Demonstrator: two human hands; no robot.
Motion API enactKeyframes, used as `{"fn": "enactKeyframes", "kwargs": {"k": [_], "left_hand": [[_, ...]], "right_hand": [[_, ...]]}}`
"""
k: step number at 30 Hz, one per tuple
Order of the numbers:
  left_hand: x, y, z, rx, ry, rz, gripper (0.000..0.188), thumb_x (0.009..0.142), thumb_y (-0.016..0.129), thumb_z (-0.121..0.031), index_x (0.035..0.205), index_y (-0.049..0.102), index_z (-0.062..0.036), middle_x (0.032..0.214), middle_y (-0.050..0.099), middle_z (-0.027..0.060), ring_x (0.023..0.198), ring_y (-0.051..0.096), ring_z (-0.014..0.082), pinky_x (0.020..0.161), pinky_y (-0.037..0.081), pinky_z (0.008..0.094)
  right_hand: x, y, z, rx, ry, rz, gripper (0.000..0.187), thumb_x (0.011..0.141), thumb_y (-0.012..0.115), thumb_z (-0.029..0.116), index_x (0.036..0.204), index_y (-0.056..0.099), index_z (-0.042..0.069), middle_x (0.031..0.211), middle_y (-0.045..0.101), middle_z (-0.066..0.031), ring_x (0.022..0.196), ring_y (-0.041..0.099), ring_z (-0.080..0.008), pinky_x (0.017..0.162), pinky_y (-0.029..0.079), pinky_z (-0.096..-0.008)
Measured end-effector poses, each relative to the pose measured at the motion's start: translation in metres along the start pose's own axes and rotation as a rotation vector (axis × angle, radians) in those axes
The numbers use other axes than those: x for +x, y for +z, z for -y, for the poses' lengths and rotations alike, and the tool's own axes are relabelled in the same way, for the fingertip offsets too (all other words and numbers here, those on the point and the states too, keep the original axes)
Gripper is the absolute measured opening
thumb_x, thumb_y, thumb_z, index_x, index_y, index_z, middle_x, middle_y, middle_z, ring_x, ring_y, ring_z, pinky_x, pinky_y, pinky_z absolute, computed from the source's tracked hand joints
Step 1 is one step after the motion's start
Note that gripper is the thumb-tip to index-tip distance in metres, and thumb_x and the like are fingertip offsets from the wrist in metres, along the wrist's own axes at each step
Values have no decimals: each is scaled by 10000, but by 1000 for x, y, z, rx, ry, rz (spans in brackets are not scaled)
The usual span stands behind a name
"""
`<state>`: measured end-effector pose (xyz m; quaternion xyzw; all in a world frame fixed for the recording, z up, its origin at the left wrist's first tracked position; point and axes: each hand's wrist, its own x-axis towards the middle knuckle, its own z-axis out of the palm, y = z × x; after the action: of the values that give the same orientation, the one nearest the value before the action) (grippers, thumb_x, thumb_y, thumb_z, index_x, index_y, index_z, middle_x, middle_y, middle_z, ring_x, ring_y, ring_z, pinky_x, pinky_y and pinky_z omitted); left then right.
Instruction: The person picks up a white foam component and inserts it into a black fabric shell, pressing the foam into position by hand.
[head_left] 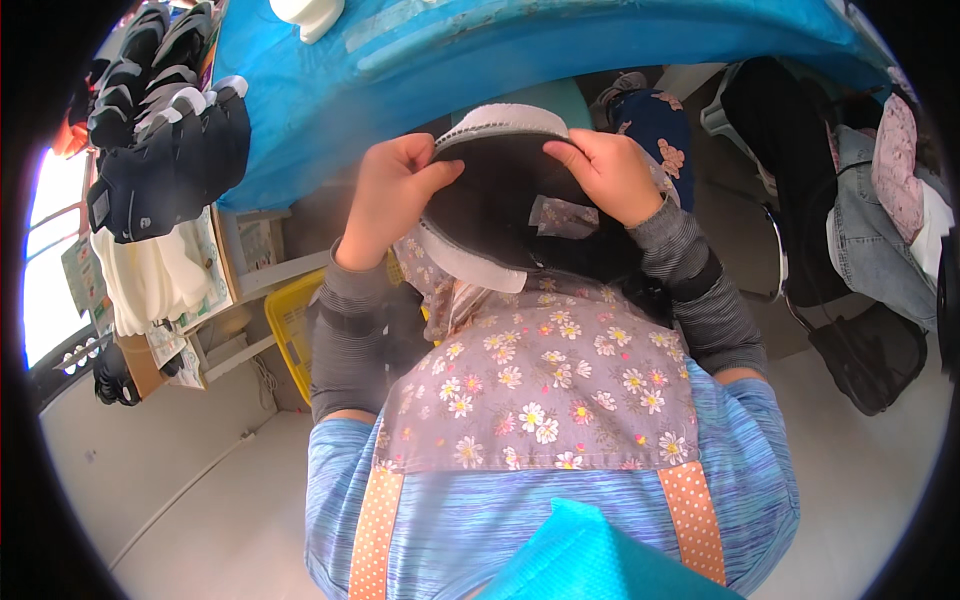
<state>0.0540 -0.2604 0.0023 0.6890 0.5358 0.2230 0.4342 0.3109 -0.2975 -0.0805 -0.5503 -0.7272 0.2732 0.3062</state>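
Note:
Between my two hands is a black cap (490, 195), its hollow inside turned up toward me. A pale grey-white band (470, 258) sticks out along its lower left edge and its far rim. Inside lies a small pale label or packet (565, 217). My left hand (395, 190) pinches the cap's left edge, thumb over the inside. Gripping the far right edge is my right hand (612, 175), also with its thumb inward. The cap is just above my flowered apron (540, 390), and its near right part is dark and hard to make out.
Stacked dark caps (170, 170) stand at the left, above white cloth pieces (150, 275). A blue-covered table (420, 80) with a white object (308, 15) lies ahead. A yellow basket (290, 330) sits low left. Clothes hang over a chair (860, 220) at right.

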Motion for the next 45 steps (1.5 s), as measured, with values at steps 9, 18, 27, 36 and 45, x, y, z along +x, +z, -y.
{"fn": "enactKeyframes", "kwargs": {"k": [9, 18, 27, 36, 45], "left_hand": [[-2, -19, -59, -603, 222, -262, 168, 825, 711, -120, 827, 589, -4, 830, 613, 53, 761, 562, 135, 665, 451, 260], [14, 25, -44, -1063, 230, -399, 448, 976, 448, -326, 1265, 503, 13, 1211, 596, 144, 1112, 579, 253, 968, 454, 342], [34, 22, -60, -1192, 56, -424, 625, 1011, 311, -513, 1335, 459, 1, 1293, 560, 126, 1177, 541, 246, 1024, 400, 358], [17, 19, -13, -1218, 200, -222, 597, 1010, 331, -498, 1313, 476, -4, 1262, 580, 106, 1111, 584, 261, 992, 431, 357], [-17, 12, -13, -1128, 267, -17, 516, 995, 384, -399, 1304, 470, 6, 1229, 593, 119, 1099, 592, 253, 976, 451, 343]], "right_hand": [[22, -27, 12, 209, -104, -182, 333, 820, 742, 281, 995, 626, 23, 780, 664, -147, 706, 649, -311, 624, 504, -331], [55, -72, 102, 414, -378, -609, 385, 774, 801, 221, 1070, 655, 22, 906, 697, -150, 790, 694, -283, 685, 531, -310], [54, -50, 124, 659, -313, -529, 286, 801, 772, 181, 996, 651, 11, 826, 664, -151, 709, 642, -238, 661, 502, -308], [51, -44, 118, 567, -290, -655, 147, 929, 581, 100, 990, 633, -23, 786, 628, -182, 663, 572, -202, 650, 473, -315], [45, -19, 113, 748, -76, -160, 368, 810, 677, -5, 1158, 561, -37, 1052, 677, -117, 935, 635, -156, 819, 508, -307]]}}
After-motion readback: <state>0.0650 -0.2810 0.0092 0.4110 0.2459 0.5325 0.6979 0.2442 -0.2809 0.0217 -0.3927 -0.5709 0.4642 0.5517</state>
